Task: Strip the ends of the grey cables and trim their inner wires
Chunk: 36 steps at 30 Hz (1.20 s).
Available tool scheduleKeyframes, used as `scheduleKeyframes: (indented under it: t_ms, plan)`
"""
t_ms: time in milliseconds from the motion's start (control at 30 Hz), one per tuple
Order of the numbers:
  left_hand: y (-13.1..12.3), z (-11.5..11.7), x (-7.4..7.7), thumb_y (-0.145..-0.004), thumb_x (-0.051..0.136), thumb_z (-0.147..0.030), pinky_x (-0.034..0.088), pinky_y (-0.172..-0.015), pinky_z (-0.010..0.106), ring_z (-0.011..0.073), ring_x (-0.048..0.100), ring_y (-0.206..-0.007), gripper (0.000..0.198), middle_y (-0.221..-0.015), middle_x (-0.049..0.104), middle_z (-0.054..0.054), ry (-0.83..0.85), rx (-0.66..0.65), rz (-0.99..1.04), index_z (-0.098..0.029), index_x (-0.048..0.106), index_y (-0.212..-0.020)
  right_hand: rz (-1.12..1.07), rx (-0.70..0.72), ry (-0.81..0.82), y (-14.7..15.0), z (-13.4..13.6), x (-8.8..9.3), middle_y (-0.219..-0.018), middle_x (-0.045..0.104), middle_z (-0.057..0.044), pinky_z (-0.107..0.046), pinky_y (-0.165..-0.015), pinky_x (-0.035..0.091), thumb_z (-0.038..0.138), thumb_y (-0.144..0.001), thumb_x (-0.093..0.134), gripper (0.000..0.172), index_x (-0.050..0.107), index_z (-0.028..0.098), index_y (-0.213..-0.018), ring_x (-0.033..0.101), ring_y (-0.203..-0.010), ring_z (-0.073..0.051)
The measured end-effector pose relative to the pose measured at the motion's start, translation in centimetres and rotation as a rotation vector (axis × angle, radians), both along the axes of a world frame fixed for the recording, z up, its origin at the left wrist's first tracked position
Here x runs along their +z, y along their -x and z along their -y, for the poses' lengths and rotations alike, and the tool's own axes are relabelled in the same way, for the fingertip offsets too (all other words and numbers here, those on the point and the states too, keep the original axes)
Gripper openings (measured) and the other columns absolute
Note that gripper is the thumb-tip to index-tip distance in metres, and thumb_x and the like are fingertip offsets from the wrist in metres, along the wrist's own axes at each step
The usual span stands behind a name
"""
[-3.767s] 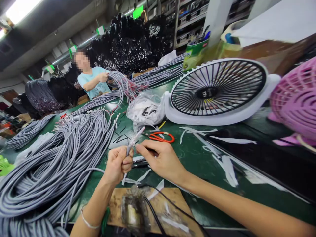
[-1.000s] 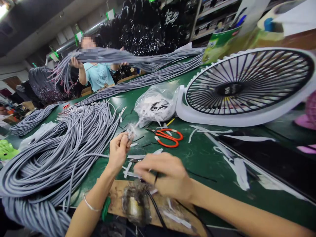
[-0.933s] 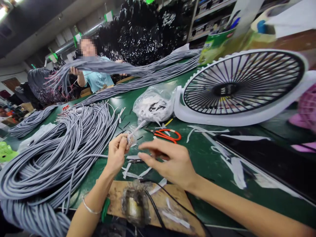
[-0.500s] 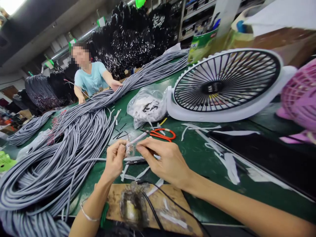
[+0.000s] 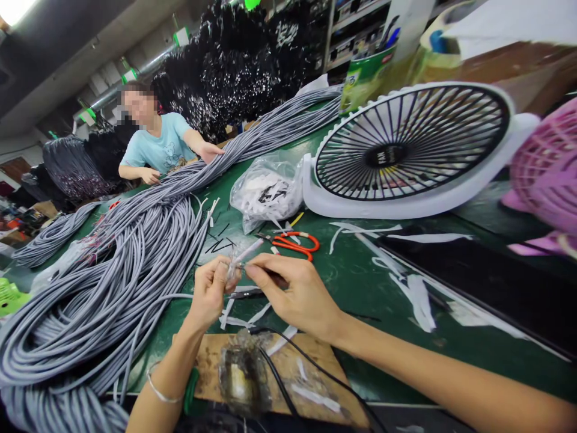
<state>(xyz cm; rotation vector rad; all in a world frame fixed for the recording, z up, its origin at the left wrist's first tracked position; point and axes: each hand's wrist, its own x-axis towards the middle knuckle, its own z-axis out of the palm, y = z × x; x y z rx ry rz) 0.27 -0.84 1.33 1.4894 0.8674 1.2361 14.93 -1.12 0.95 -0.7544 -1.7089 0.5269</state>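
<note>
My left hand (image 5: 211, 285) is closed around the end of a grey cable (image 5: 175, 296), which runs off left into a large coil. Thin, clear or frayed strands stick out past its thumb, beside a pale strip (image 5: 247, 249). My right hand (image 5: 295, 288) pinches at these strands, thumb and forefinger together; what exactly lies between the fingertips is too small to make out. Just beyond the hands are red-handled scissors (image 5: 295, 242). Under the fingers lies a dark slim tool (image 5: 246, 293), partly hidden.
Bundles of grey cable (image 5: 135, 258) cover the left. A bag of white pieces (image 5: 265, 192), a white fan (image 5: 406, 207) and a pink fan (image 5: 547, 174) stand beyond. A stained board (image 5: 315, 367) with black cords lies in front. A co-worker (image 5: 160, 144) handles cables across the table.
My right fingertips have moved slightly left, closer to my left hand and the strands. The co-worker's hand at the left has shifted along the bundle, and a loose cable end there is gone from sight.
</note>
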Motion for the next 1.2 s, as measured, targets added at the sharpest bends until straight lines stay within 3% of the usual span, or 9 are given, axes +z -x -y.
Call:
scheduleKeyframes:
  t_ms: [100, 233, 433, 567, 667, 933, 1033, 1133, 1200]
  plan:
    - [-0.2, 0.0, 0.1, -0.078, 0.057, -0.046, 0.018, -0.041, 0.018, 0.004, 0.02, -0.044, 0.038, -0.05, 0.027, -0.007, 0.052, -0.061, 0.069, -0.014, 0.047, -0.06, -0.084, 0.117, 0.157, 0.3, -0.1, -0.2, -0.052, 0.05, 0.002, -0.021, -0.042, 0.031, 0.025, -0.085, 0.043, 0.026, 0.057, 0.016, -0.065, 0.038, -0.044, -0.008]
    - [-0.6, 0.1, 0.5, -0.074, 0.061, -0.045, 0.014, -0.039, 0.016, 0.0032, 0.017, -0.042, 0.036, -0.049, 0.025, -0.008, 0.149, -0.112, 0.153, -0.014, 0.049, -0.062, -0.234, 0.271, 0.267, 0.7, -0.4, -0.4, -0.055, 0.049, 0.002, -0.02, -0.047, 0.033, 0.029, -0.084, 0.042, 0.027, 0.052, 0.017, -0.062, 0.041, -0.05, -0.008]
    - [-0.8, 0.2, 0.8, -0.07, 0.066, -0.043, 0.01, -0.037, 0.015, 0.002, 0.013, -0.041, 0.035, -0.048, 0.025, -0.008, 0.238, -0.179, 0.233, -0.014, 0.048, -0.062, -0.322, 0.328, 0.356, 1.0, -0.4, -0.6, -0.056, 0.046, 0.002, -0.022, -0.051, 0.035, 0.04, -0.083, 0.047, 0.032, 0.052, 0.017, -0.062, 0.041, -0.053, -0.009]
    - [-0.7, 0.2, 0.7, -0.07, 0.066, -0.045, 0.009, -0.037, 0.015, 0.002, 0.013, -0.041, 0.036, -0.047, 0.023, -0.009, 0.249, -0.18, 0.225, -0.013, 0.049, -0.063, -0.354, 0.319, 0.421, 0.8, -0.4, -0.2, -0.055, 0.044, 0.002, -0.023, -0.048, 0.033, 0.052, -0.078, 0.052, 0.039, 0.052, 0.017, -0.06, 0.039, -0.052, -0.009]
    - [-0.8, 0.1, 0.5, -0.069, 0.065, -0.05, 0.008, -0.037, 0.016, 0.0019, 0.013, -0.041, 0.04, -0.048, 0.024, -0.009, 0.272, -0.183, 0.172, -0.013, 0.05, -0.064, -0.529, 0.311, 0.525, 0.4, -0.7, 0.3, -0.049, 0.033, 0.006, -0.022, -0.038, 0.021, 0.059, -0.071, 0.055, 0.044, 0.047, 0.018, -0.058, 0.026, -0.042, -0.006]
    - [-1.5, 0.0, 0.1, -0.064, 0.065, -0.057, 0.006, -0.038, 0.019, 0.0015, 0.012, -0.039, 0.048, -0.045, 0.022, -0.009, 0.298, -0.143, 0.094, -0.01, 0.06, -0.07, -0.79, 0.287, 0.641, -0.4, -1.9, 0.9, -0.046, 0.025, 0.01, -0.022, -0.035, 0.008, 0.055, -0.061, 0.068, 0.043, 0.045, 0.019, -0.056, 0.015, -0.037, -0.003]
    - [-1.2, 0.2, 0.4, -0.062, 0.069, -0.054, 0.008, -0.039, 0.019, 0.0015, 0.015, -0.04, 0.045, -0.044, 0.023, -0.008, 0.283, -0.134, 0.119, -0.009, 0.062, -0.066, -0.82, 0.251, 0.596, -2.4, -3.1, 1.5, -0.045, 0.023, 0.01, -0.023, -0.035, 0.008, 0.052, -0.065, 0.066, 0.042, 0.042, 0.02, -0.054, 0.015, -0.036, -0.002]
    - [-0.5, 0.3, 1.0, -0.06, 0.071, -0.049, 0.01, -0.04, 0.019, 0.0017, 0.02, -0.039, 0.041, -0.043, 0.028, -0.007, 0.213, -0.059, 0.198, -0.009, 0.064, -0.067, -0.873, 0.096, 0.431, -5.3, -4.4, 2.7, -0.042, 0.017, 0.01, -0.025, -0.034, 0.009, 0.044, -0.079, 0.054, 0.046, 0.028, 0.02, -0.05, 0.016, -0.033, -0.001]
    - [-0.1, 0.1, 1.1, -0.062, 0.071, -0.045, 0.014, -0.04, 0.019, 0.0021, 0.025, -0.04, 0.037, -0.044, 0.035, -0.006, 0.166, -0.003, 0.216, -0.009, 0.066, -0.071, -0.889, -0.001, 0.383, -5.9, -4.6, 3.1, -0.042, 0.019, 0.01, -0.024, -0.035, 0.009, 0.043, -0.085, 0.044, 0.042, 0.031, 0.021, -0.053, 0.018, -0.032, 0.0]
